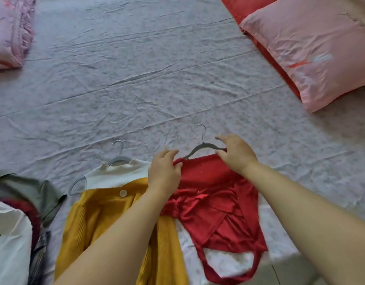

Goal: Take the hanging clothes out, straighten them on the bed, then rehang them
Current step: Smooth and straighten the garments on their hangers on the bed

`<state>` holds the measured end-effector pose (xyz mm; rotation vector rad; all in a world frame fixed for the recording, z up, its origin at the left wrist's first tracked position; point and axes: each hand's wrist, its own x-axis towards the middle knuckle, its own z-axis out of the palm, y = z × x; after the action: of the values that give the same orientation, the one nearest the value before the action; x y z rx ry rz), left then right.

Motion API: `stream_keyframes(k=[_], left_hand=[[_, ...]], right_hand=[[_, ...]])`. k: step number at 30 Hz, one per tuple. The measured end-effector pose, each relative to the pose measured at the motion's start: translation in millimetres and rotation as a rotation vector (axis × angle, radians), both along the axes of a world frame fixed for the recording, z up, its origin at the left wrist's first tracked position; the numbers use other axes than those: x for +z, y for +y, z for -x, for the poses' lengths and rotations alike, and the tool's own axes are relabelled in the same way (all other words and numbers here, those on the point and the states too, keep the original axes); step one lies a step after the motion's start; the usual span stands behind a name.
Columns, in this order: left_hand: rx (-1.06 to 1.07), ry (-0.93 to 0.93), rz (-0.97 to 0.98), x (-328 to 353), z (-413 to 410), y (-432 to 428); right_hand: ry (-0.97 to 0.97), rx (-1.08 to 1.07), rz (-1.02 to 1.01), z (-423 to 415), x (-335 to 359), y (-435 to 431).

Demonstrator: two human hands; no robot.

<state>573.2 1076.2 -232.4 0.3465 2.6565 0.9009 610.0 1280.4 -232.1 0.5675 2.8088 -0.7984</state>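
A red garment (214, 200) lies crumpled on the bed near its front edge, its top on a grey hanger (200, 150) whose hook points away from me. My left hand (164, 171) pinches the garment's left top corner at the hanger's left arm. My right hand (236, 153) grips the right top corner at the hanger's right end. To the left lies a mustard cardigan (107, 214) over a white top (117, 174) on a second grey hanger (117, 159).
The pale floral bed sheet (136, 89) stretches wrinkled ahead. A pile of other clothes (17, 212) lies at the lower left. Pink pillows (313, 48) on red bedding sit at the upper right, a folded pink quilt (8, 31) at the upper left.
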Motion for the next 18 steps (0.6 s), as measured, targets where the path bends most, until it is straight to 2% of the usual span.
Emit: stream_keyframes(k=[8, 12, 18], left_hand=[[0.016, -0.082, 0.086, -33.1, -48.8, -53.7], [0.026, -0.063, 0.166, -27.6, -61.1, -89.2], [0.060, 0.018, 0.221, -2.4, -69.8, -159.4]], right_hand=[[-0.198, 0.027, 0.089, -74.0, -53.7, -56.4], [-0.195, 0.071, 0.121, -86.4, -46.5, -91.2], [-0.076, 0.169, 0.135, -66.1, -12.7, -158.1]])
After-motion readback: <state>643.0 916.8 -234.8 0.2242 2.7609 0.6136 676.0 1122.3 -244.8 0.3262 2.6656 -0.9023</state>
